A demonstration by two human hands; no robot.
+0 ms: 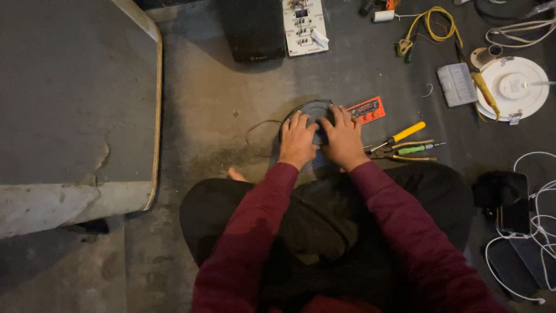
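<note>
- Round dark disc (pixel 313 110) flat on grey floor (pixel 220 104), straight ahead of crossed legs, mostly covered by both hands.
- Left hand (pixel 297 141) pressed palm-down on disc's left part, fingers spread flat, not curled around anything.
- Right hand (pixel 343 139) pressed flat on disc's right part, thumb side touching left hand; fingers extended, no clamp.
- Thin wire loop (pixel 258 132) just left of disc, on floor.
- One orange circuit board (pixel 367 110) touching right fingertips' side, just beyond disc.
- Hand tools just right of right hand: one yellow-handled screwdriver (pixel 405 133), one green-handled screwdriver (pixel 418 149), two brownish handles, kind unclear.
- One white circuit board (pixel 303 26) and one black box (pixel 253 29) at top, well apart from hands.
- One yellow cable coil (pixel 431 26) top right.
- One round white lamp (pixel 512 87) far right, one grey ribbed block (pixel 457 84) beside it.
- One phone (pixel 512 203) by right knee, white cables (pixel 541 197) around it.
- One raised concrete slab (pixel 75 104) at left, well apart.
</note>
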